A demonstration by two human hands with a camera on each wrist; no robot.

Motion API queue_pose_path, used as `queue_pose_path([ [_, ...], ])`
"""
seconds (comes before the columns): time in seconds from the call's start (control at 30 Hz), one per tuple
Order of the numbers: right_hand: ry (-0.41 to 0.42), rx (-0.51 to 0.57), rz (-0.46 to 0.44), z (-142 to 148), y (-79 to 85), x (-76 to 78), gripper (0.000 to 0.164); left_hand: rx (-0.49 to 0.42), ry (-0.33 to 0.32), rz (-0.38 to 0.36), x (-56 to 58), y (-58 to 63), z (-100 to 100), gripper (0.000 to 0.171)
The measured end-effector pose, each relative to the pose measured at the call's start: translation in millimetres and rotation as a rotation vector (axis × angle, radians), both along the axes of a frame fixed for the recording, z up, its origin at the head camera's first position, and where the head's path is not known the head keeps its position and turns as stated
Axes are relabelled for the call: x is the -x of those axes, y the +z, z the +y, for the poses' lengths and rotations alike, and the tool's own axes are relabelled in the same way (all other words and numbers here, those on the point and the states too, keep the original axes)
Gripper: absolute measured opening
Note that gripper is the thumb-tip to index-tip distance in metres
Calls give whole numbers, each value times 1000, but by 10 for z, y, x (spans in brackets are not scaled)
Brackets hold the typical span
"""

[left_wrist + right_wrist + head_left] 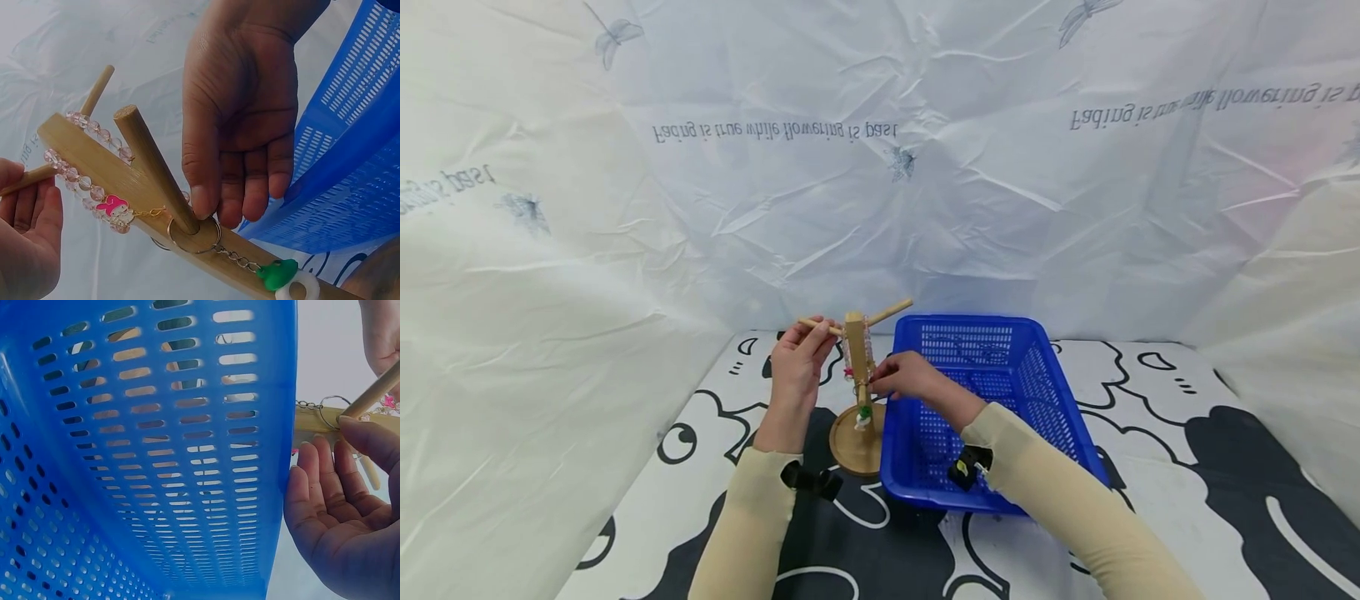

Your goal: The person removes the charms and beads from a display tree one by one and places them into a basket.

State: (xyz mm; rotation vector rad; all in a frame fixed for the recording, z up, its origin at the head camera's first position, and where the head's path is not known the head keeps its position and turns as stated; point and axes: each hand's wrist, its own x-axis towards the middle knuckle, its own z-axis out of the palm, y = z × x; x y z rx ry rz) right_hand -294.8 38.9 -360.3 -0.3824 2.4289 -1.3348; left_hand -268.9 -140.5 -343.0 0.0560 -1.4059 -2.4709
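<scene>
A wooden peg stand [856,346] rises from a round base, with pegs sticking out of its post. My left hand [796,358] grips one upper peg between thumb and fingers. A pink clear-bead bracelet [80,181] with a pink-hooded charm [114,207] hangs around the upper pegs. Lower down, a metal key ring [194,252] encircles the base of another peg; its chain carries a green and white charm [277,275]. My right hand [910,377] has its thumb on this ring beside the peg, the other fingers bent behind the post.
A blue perforated plastic basket [891,467] stands right of the stand, close to the round base [848,446]; my right forearm reaches over it. A black and white cartoon cloth [1150,508] covers the table. White printed sheeting [850,208] hangs behind and at both sides.
</scene>
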Motion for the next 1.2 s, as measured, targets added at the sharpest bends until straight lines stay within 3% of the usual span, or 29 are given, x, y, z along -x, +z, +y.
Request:
queue_pose_path([
  [1.2, 52, 51, -66, 38, 54, -24, 15, 38, 23, -10, -15, 31, 18, 10],
])
